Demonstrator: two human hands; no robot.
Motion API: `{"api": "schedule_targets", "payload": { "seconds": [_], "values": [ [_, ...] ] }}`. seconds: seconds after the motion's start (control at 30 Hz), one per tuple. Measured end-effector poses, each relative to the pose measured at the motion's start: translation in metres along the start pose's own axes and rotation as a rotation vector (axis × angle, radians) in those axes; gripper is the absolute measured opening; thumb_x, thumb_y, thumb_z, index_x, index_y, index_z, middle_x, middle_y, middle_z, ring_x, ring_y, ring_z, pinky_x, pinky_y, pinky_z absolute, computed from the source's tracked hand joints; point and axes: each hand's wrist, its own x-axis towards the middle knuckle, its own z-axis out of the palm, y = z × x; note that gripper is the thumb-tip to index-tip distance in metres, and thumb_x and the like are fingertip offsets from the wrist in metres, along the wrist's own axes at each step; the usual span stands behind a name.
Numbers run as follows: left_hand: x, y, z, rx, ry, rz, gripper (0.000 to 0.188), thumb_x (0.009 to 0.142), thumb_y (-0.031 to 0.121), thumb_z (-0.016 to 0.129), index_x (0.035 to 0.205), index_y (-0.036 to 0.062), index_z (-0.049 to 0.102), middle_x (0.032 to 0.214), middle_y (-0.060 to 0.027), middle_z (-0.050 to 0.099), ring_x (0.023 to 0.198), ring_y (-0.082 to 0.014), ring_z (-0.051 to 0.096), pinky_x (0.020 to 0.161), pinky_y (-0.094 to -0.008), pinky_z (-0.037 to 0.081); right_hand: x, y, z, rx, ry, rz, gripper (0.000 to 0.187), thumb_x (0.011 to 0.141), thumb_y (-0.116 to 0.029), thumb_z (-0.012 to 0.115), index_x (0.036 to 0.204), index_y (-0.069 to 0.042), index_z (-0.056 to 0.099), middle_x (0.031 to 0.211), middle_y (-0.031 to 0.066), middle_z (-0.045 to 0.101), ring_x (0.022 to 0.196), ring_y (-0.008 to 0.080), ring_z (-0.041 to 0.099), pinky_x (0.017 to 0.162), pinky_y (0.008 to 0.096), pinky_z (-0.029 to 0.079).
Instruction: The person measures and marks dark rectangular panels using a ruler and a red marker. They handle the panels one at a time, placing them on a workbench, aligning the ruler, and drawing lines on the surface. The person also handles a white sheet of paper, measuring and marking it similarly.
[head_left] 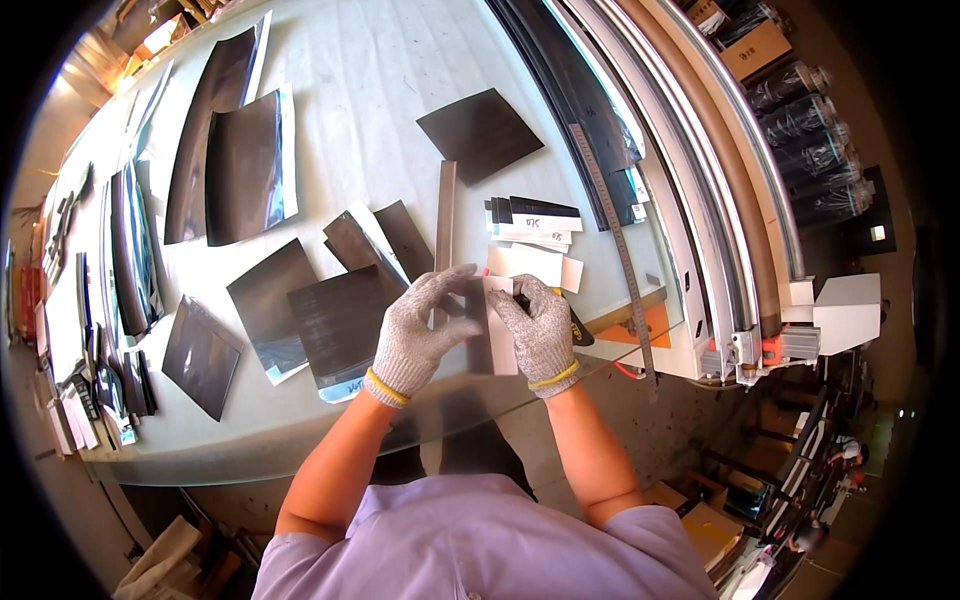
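At the table's near edge I hold a small flat piece of film, with a dark strip (475, 345) on its left and a pale backing strip (501, 350) on its right. My left hand (415, 335), in a grey knit glove with a yellow cuff, curves round the dark side, thumb on its face and index finger at its top edge. My right hand (540, 335), gloved alike, pinches the pale strip near its top. Just beyond my hands lie a narrow brown strip (446, 215) and a small stack of dark-and-white sample pieces (535, 222).
Dark film sheets (340, 320) lie to the left on the glass-topped table (340, 100), with larger curled sheets (250, 165) behind. A dark square (480, 135) lies farther back. At right are a long metal ruler (618, 240) and a machine with long rollers (740, 180).
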Motion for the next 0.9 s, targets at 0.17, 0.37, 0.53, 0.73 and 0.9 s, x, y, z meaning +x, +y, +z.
{"api": "schedule_targets", "payload": {
  "seconds": [0.17,0.37,0.53,0.73,0.9],
  "values": [
    [-0.001,-0.017,-0.001,-0.188,0.029,-0.183,0.042,0.079,0.008,0.078,0.118,-0.003,0.069,0.099,-0.008,0.072,0.089,-0.0131,0.063,0.087,-0.0307,0.053,-0.002,-0.002,0.002,-0.205,0.049,-0.153,0.019,0.092,-0.01,0.074,0.087,0.002,0.061,0.068,0.0037,0.052,0.064,0.0097,0.045,0.06,0.0292,0.042],
    [-0.01,-0.024,0.001,-0.139,0.062,-0.18,0.037,0.08,0.011,0.079,0.113,-0.0029,0.07,0.096,-0.008,0.073,0.091,-0.0143,0.065,0.09,-0.0316,0.053,-0.008,0.008,0.011,-0.174,0.113,-0.115,0.014,0.091,-0.009,0.074,0.093,0.003,0.066,0.072,0.0054,0.059,0.066,0.0097,0.051,0.064,0.0283,0.046],
    [-0.014,-0.023,0.001,-0.009,0.069,-0.224,0.029,0.08,0.013,0.08,0.104,-0.0013,0.073,0.097,-0.0109,0.073,0.093,-0.0189,0.068,0.09,-0.0326,0.053,-0.013,0.0,0.022,-0.073,0.129,-0.093,0.013,0.091,-0.008,0.074,0.094,0.003,0.068,0.074,0.0058,0.063,0.069,0.0095,0.055,0.066,0.0278,0.048],
    [-0.024,0.005,-0.015,0.081,0.106,0.086,0.016,0.069,-0.001,0.08,0.084,0.0002,0.075,0.091,-0.0093,0.07,0.098,-0.0248,0.067,0.095,-0.0375,0.051,0.006,0.011,0.017,0.07,0.089,0.085,0.016,0.094,-0.011,0.067,0.091,0.004,0.067,0.08,0.0026,0.066,0.074,0.0078,0.056,0.067,0.027,0.048],
    [-0.057,0.021,-0.06,-0.235,0.189,-0.067,0.016,0.073,-0.006,0.075,0.089,-0.0016,0.074,0.092,-0.0064,0.073,0.092,-0.0164,0.068,0.093,-0.0329,0.053,0.079,0.119,-0.03,0.098,0.141,0.008,0.014,0.089,-0.01,0.074,0.089,0.001,0.066,0.075,0.0012,0.057,0.07,0.0096,0.05,0.065,0.0273,0.045]
  ]
}}
